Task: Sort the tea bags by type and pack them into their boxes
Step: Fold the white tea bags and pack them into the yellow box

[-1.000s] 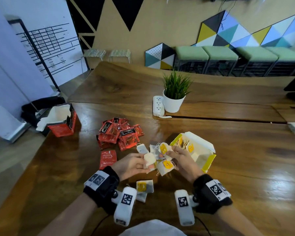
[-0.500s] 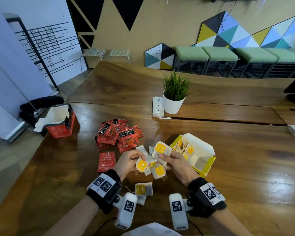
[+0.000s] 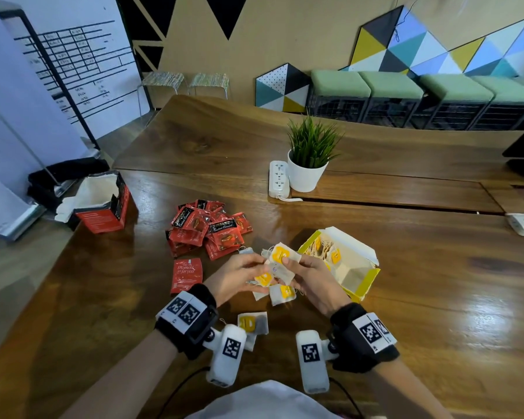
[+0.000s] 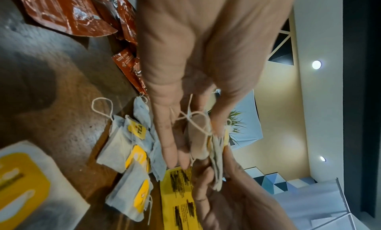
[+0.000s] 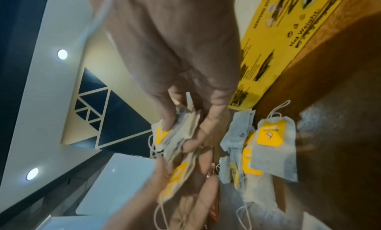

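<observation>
Both hands meet over the table and hold a bundle of white tea bags with yellow tags (image 3: 280, 261). My left hand (image 3: 259, 278) pinches the bundle's left side between thumb and fingers, with a string looped over them (image 4: 195, 122). My right hand (image 3: 286, 264) pinches the same tea bag bundle (image 5: 177, 135) from the right, thumb on top. The open yellow box (image 3: 359, 284) stands just right of my hands with several tagged bags inside. More yellow-tag bags lie loose on the table (image 3: 282, 293) (image 4: 132, 152) (image 5: 274, 144). A pile of red tea packets (image 3: 208, 229) lies behind my left hand.
One red packet (image 3: 186, 275) lies apart, left of my left hand. The open red box (image 3: 103, 207) stands at the table's far left edge. Another tagged bag (image 3: 251, 323) lies near my left wrist. A potted plant (image 3: 307, 158) and power strip (image 3: 279, 176) stand farther back.
The hands have come closer together and gathered the separate yellow-tag bags into one bundle held between them. The loose bags and both boxes have not moved.
</observation>
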Available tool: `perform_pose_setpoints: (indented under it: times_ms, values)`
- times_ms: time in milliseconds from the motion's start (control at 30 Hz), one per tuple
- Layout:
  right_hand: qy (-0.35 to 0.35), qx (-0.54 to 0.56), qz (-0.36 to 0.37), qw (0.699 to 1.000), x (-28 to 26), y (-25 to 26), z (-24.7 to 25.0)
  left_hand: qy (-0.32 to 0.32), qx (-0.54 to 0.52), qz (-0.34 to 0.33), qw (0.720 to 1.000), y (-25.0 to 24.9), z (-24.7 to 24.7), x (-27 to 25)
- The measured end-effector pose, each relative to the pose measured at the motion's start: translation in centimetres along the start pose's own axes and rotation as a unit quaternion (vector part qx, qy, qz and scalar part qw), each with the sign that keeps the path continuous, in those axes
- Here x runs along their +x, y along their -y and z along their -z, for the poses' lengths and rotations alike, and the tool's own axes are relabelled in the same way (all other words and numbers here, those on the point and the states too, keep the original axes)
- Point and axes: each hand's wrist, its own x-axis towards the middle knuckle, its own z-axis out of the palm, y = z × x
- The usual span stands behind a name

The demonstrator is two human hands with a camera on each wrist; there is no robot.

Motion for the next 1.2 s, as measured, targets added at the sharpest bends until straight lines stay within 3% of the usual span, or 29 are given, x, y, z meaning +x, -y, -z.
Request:
perform_pose_setpoints:
  times_ms: [167, 233, 333, 433, 500, 567, 633, 700, 900, 1033, 1200]
  values:
    - [-0.03, 0.002, 0.019, 0.999, 0.1, 0.5, 0.8, -0.006, 0.06, 0.002, 0.998, -0.2, 0.6, 0.0]
    - [-0.012, -0.02, 0.018, 1.0, -0.1, 0.9, 1.1, -0.001, 0.116, 0.017, 0.993, -0.4, 0.9, -0.1]
    - [0.029, -0.077, -0.001, 0.997, -0.3, 1.1, 1.2, 0.021, 0.255, -0.013, 0.967, -1.1, 1.0, -0.1]
    - [0.059, -0.125, -0.007, 0.99, -0.4, 0.9, 0.8, 0.02, 0.287, -0.036, 0.957, -2.0, 1.0, 0.1]
    - [0.047, -0.114, 0.0, 0.992, -0.3, 0.8, 0.5, -0.009, 0.224, -0.035, 0.974, -2.2, 1.3, 0.4]
    - [0.022, -0.053, 0.002, 0.998, -0.2, 0.9, 0.2, -0.027, 0.049, -0.017, 0.998, -2.2, 1.1, 0.2]
    - [-0.011, 0.038, -0.006, 0.999, 0.3, 0.8, -0.2, -0.003, -0.142, 0.009, 0.99, -2.1, 0.7, 0.0]
    - [-0.042, 0.116, -0.016, 0.992, 1.0, 0.6, -0.7, 0.015, -0.238, 0.015, 0.971, -1.8, 0.2, 0.0]
    - [-0.088, 0.188, -0.036, 0.978, 2.4, -0.6, -2.1, 0.015, -0.31, -0.006, 0.951, 0.4, -1.5, 0.4]
    - [-0.083, 0.218, -0.045, 0.971, 2.4, -0.7, -1.8, 0.032, -0.303, -0.015, 0.952, 1.3, -1.2, 0.5]
    - [-0.08, 0.211, -0.015, 0.974, 2.0, -0.9, -1.4, 0.034, -0.266, 0.034, 0.963, 1.1, -1.5, 0.1]
